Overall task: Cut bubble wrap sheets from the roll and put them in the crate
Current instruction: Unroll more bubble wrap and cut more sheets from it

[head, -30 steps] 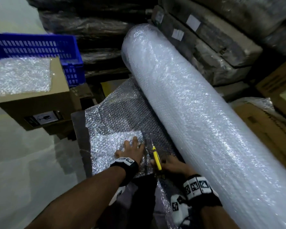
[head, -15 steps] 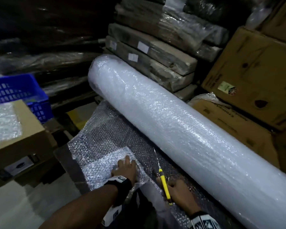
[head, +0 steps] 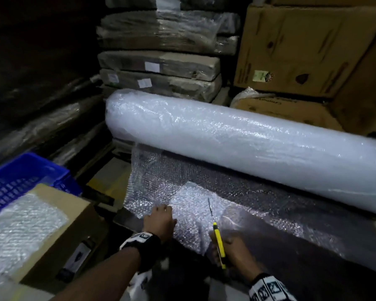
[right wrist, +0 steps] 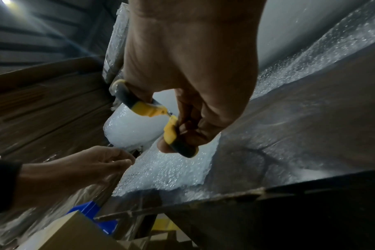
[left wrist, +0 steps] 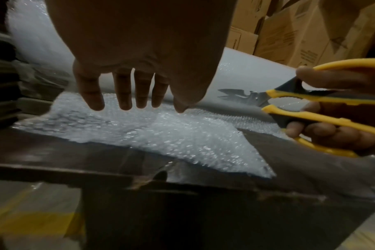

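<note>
Bubble wrap roll (head: 237, 135) lying across the dark counter (left wrist: 54, 152), its loose sheet (head: 195, 205) spread toward the viewer. Left hand (head: 160, 220), fingers straight, over the sheet's left part. Right hand (head: 234, 250) gripping yellow-handled scissors (head: 217, 235), blades pointing at the roll. Blue crate (head: 20, 181) far left, behind a cardboard box (head: 59, 224).

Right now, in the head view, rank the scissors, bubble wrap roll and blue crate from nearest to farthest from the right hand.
1. scissors: gripped in the right hand.
2. bubble wrap roll: lying across, beyond the hand.
3. blue crate: far left, past the left hand.
</note>
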`<state>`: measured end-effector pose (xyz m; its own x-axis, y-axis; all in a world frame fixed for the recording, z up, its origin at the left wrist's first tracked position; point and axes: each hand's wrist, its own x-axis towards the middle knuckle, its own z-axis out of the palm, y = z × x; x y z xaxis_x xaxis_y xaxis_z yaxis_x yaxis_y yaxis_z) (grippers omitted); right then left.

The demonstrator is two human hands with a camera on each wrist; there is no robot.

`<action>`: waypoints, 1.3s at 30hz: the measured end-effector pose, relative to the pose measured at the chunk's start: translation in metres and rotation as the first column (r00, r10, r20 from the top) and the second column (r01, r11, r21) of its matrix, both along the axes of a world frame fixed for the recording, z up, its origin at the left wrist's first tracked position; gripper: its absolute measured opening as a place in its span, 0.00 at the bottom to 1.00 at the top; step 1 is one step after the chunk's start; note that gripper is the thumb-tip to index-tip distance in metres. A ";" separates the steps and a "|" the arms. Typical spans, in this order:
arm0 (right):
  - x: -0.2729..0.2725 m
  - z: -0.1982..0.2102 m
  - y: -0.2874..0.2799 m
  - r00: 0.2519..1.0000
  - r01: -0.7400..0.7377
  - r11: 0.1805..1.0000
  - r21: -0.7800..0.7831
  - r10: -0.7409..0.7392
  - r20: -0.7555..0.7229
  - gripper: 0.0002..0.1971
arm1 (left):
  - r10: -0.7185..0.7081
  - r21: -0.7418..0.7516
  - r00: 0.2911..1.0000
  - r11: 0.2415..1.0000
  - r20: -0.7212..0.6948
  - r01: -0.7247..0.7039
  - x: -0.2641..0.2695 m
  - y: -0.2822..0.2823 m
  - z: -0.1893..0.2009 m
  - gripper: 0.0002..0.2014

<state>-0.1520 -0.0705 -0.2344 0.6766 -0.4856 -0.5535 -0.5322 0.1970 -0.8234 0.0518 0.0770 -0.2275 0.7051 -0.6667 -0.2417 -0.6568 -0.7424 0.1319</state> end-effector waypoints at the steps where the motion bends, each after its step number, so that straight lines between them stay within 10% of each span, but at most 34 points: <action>1: 0.005 0.000 0.010 0.999 0.030 0.999 0.031 -0.031 0.026 0.11 | -0.016 0.005 1.000 1.000 0.014 0.016 0.009 0.013 0.002 0.24; 15: 0.081 -0.044 0.113 0.936 0.350 0.931 -0.101 -0.353 -0.012 0.43 | -0.604 0.188 0.794 0.774 -0.066 0.604 0.127 0.085 -0.051 0.41; 23: 0.084 -0.043 0.150 0.854 0.516 0.857 -0.015 -0.515 -0.066 0.32 | -0.722 0.110 0.688 0.679 -0.073 0.725 0.145 0.092 -0.043 0.37; 31: 0.106 -0.008 0.203 0.849 0.526 0.849 0.036 -0.522 -0.083 0.29 | -0.831 0.008 0.507 0.523 0.229 0.853 0.180 0.078 -0.044 0.13; 39: 0.132 -0.011 0.278 0.822 0.567 0.784 0.253 -0.557 -0.116 0.35 | -0.913 0.182 0.331 0.377 0.237 0.908 0.193 0.064 -0.033 0.12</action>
<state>-0.0197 0.2078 -0.2458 0.3083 -0.6062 -0.7331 -0.2847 0.6766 -0.6791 0.2448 0.1406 -0.2604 -0.3103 -0.9324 -0.1853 -0.9256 0.3408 -0.1648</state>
